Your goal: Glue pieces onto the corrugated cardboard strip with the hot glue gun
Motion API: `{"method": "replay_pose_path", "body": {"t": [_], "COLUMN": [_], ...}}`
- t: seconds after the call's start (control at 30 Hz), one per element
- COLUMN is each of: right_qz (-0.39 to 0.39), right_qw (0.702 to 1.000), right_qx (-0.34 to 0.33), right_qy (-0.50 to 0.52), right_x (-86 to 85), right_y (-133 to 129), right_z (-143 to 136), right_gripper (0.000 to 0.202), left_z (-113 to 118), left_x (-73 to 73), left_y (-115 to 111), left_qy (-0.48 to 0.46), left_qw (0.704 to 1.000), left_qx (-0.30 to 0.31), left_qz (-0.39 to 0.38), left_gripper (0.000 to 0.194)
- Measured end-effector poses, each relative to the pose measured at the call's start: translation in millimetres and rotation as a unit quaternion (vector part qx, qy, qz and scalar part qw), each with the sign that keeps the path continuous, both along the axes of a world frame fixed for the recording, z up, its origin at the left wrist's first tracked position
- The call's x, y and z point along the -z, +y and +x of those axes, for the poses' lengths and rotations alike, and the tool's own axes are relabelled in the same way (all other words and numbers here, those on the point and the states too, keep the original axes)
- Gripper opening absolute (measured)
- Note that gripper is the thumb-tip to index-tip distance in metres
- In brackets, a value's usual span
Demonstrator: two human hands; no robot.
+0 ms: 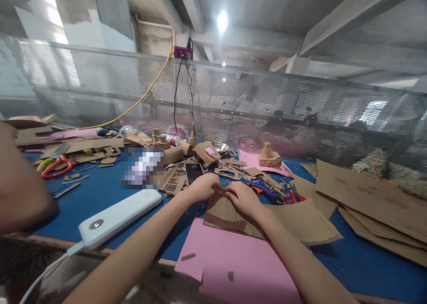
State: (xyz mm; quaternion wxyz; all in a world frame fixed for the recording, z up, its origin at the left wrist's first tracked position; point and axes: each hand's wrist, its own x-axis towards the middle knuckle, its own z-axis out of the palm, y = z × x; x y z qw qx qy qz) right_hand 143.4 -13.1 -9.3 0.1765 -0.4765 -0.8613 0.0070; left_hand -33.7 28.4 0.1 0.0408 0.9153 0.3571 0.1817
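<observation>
A ribbed cardboard piece (220, 209), with a darker strip across its lower part, lies at the far end of a pink sheet (240, 266). My left hand (206, 187) has its fingers bent and closed at the piece's far edge. Beside it, my right hand (245, 199) grips the same edge, fingertips pressed together near the left ones. The exact pinch point is small and partly covered by the fingers. To the right of my right hand lies a flat cardboard sheet (305, 219) with a jagged edge. Two small cardboard scraps rest on the pink sheet.
A white power bank (122, 217) with a cable lies left. A phone (194, 172), blue glue gun (267, 190), red-handled tool (295, 196) and cardboard models (268, 156) sit beyond my hands. Cardboard sheets (370, 201) are stacked right. Another person's arm (22, 188) is at left.
</observation>
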Motion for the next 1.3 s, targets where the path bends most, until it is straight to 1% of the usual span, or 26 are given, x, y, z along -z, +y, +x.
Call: {"method": "replay_pose_path", "body": {"t": [0.2,0.3,0.4,0.6,0.77,0.87,1.0,1.1,1.3], "right_qz": [0.012,0.020,0.022,0.021,0.043,0.049,0.061,0.058,0.061], "right_qw": [1.000,0.999,0.999,0.999,0.998,0.998,0.998,0.998,0.998], "right_qx": [0.006,0.004,0.004,0.007,0.001,-0.006,0.009,0.019,0.016], "right_qy": [-0.021,-0.033,-0.034,-0.037,-0.048,-0.031,0.006,0.004,-0.003], "right_x": [1.8,2.6,3.5,4.0,1.9,-0.2,-3.7,-5.2,-4.1], "right_y": [1.9,2.6,2.5,0.1,-2.8,-4.1,-3.9,-3.0,-0.7], "right_z": [-1.7,-1.7,-1.2,-1.6,-0.7,1.7,6.9,10.7,12.0], "right_gripper": [0.021,0.021,0.021,0.023,0.020,0.020,0.019,0.016,0.015], "left_z": [4.4,5.1,5.5,4.6,3.1,2.3,1.5,1.1,1.9], "left_x": [1.2,1.7,0.6,-0.4,3.4,4.4,4.2,3.8,0.6], "left_y": [1.4,4.3,5.9,7.6,11.6,12.0,11.1,10.6,8.2], "left_qy": [0.004,0.010,0.005,-0.012,-0.011,-0.019,-0.029,-0.029,-0.025], "left_qw": [1.000,1.000,0.999,0.996,0.996,0.996,0.994,0.994,0.994], "left_qx": [-0.004,0.012,0.020,0.003,0.012,0.010,0.000,0.004,0.009], "left_qz": [-0.012,-0.021,-0.045,-0.090,-0.083,-0.087,-0.101,-0.106,-0.110], "left_gripper": [0.013,0.014,0.013,0.012,0.011,0.011,0.012,0.011,0.010]}}
